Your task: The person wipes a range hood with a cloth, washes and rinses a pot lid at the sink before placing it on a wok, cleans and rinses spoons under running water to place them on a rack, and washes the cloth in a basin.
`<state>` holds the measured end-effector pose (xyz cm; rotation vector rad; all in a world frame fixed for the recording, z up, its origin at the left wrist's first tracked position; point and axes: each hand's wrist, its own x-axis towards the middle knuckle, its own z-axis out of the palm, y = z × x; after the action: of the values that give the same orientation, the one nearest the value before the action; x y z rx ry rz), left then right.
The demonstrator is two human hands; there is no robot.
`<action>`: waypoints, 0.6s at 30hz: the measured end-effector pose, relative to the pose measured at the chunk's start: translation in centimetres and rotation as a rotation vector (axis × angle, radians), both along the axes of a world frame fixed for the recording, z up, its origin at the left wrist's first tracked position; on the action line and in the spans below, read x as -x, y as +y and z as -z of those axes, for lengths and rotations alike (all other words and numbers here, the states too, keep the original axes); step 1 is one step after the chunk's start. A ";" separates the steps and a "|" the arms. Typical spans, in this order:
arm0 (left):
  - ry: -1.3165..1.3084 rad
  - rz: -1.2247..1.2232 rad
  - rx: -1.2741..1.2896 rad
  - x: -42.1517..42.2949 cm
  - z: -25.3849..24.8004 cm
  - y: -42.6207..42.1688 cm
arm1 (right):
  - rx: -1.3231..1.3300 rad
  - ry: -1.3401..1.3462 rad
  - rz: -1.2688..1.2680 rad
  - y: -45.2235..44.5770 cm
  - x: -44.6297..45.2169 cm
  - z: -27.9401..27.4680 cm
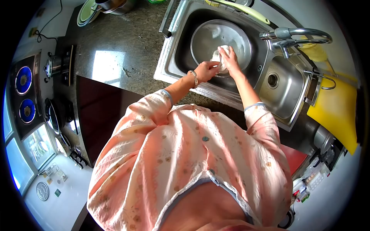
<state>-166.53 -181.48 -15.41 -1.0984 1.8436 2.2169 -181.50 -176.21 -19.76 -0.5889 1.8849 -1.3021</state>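
A large round metal basin [200, 42] with whitish suds or water inside sits in the bigger sink bowl [184, 57]. Over the basin's near edge, my right hand [230, 61] is closed on a white cloth-like item [224, 51], which hangs down toward the basin. My left hand [207, 71], with a bracelet at the wrist, has its fingers pressed together at the lower end of the same item. What exactly the item is cannot be made out.
A chrome faucet [285, 34] arches over the smaller sink bowl [283, 90] at the right. A yellow sheet [337, 111] hangs beyond it. Stacked bowls [88, 13] stand on the dark counter [135, 46]. The stove [25, 90] is far left.
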 end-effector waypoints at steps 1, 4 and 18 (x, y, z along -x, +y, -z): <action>0.001 0.001 -0.007 -0.2 0.2 -0.1 | -0.007 0.001 0.001 -0.1 0.2 0.2; 0.080 0.034 -0.013 -0.9 -0.3 -0.3 | 0.075 -0.171 -0.023 0.1 0.7 0.2; -0.008 0.286 0.935 -3.2 -3.3 -1.6 | 0.115 -0.933 0.422 2.6 3.5 7.2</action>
<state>-163.34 -183.09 -12.13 -0.7949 2.8860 1.1587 -185.04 -173.65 -26.96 0.3674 1.1671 -1.5742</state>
